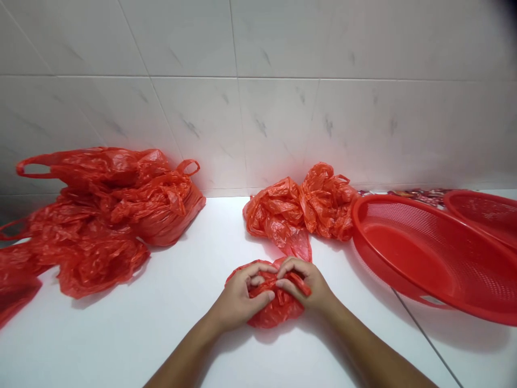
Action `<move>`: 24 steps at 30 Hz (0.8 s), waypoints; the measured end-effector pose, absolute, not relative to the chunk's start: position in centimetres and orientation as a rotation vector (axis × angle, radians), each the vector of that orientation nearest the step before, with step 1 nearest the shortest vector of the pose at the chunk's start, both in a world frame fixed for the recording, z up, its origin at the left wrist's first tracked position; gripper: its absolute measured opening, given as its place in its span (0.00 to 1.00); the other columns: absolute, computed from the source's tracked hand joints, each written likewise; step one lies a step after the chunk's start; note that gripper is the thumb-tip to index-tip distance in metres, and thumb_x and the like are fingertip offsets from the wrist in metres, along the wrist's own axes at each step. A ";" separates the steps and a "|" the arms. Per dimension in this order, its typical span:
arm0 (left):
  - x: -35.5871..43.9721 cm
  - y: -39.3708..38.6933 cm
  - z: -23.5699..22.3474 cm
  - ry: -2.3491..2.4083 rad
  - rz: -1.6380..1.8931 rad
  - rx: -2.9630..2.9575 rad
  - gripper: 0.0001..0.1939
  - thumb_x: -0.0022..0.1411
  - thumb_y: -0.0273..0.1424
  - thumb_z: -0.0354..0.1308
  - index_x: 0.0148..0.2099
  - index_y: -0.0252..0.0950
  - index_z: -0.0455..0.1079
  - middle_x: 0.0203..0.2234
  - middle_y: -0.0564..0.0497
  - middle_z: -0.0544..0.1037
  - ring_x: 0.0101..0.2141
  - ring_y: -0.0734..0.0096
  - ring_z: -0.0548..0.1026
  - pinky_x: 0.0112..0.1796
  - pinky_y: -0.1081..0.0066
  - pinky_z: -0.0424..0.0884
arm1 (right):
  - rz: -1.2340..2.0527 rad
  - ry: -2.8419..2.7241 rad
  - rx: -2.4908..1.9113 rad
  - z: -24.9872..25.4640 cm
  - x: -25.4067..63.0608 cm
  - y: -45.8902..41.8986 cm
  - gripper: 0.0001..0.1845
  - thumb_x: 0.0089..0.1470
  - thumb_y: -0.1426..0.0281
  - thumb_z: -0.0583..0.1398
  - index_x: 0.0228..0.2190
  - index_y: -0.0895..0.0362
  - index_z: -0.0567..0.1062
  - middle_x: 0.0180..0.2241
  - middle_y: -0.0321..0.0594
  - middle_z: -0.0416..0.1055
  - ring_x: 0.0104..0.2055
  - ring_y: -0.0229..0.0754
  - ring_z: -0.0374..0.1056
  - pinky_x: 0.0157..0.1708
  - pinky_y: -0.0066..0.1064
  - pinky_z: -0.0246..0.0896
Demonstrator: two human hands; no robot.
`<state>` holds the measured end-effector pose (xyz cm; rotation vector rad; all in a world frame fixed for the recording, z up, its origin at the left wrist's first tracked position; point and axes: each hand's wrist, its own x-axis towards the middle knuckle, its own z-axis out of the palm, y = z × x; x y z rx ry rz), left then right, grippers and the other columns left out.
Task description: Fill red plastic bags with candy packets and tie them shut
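the red plastic bag (pixel 277 312) sits on the white surface (pixel 141 345), forward of the back edge along the wall. the left hand (pixel 238 299) curls thumb and fingers onto its film; the right hand (pixel 309 283) pinches a gathered strip at the top. the film looks thin, so it is probably light, limp, a little slippery and easy to tear. the bunched strip should give the surest hold, single layers likely stretching. two crumpled bags (pixel 299 207) lie by the back edge.
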<state>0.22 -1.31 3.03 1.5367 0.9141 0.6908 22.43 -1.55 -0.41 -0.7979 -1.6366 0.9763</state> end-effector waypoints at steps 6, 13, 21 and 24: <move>0.3 -1.4 2.4 0.769 0.710 1.251 0.35 0.69 0.55 0.59 0.66 0.36 0.69 0.28 0.50 0.79 0.26 0.69 0.73 0.33 0.69 0.69 | 0.310 -1.644 -0.699 -0.9 21.2 -2.6 0.09 0.63 0.77 0.64 0.42 0.53 0.80 0.36 0.40 0.71 0.34 0.39 0.71 0.32 0.29 0.68; 1.2 -1.5 3.3 0.705 0.679 1.329 0.23 0.70 0.50 0.61 0.50 0.36 0.82 0.40 0.44 0.82 0.38 0.64 0.77 0.42 0.67 0.72 | 0.277 -1.719 -0.547 -0.2 21.1 -3.6 0.18 0.64 0.79 0.63 0.51 0.50 0.82 0.41 0.45 0.77 0.42 0.45 0.78 0.39 0.34 0.77; -0.4 -0.3 3.5 0.918 0.993 1.403 0.21 0.66 0.48 0.66 0.33 0.35 0.81 0.47 0.41 0.82 0.44 0.58 0.78 0.45 0.64 0.74 | 0.393 -1.625 -0.771 -0.1 22.3 -2.7 0.13 0.70 0.68 0.60 0.49 0.50 0.84 0.54 0.51 0.77 0.49 0.50 0.78 0.49 0.42 0.76; -1.2 0.2 4.1 0.791 1.145 1.053 0.22 0.65 0.45 0.67 0.26 0.34 0.73 0.56 0.41 0.79 0.47 0.56 0.78 0.48 0.61 0.76 | 0.598 -1.438 -0.870 -0.1 22.6 -1.7 0.21 0.71 0.60 0.59 0.27 0.55 0.79 0.47 0.50 0.77 0.45 0.48 0.74 0.47 0.40 0.72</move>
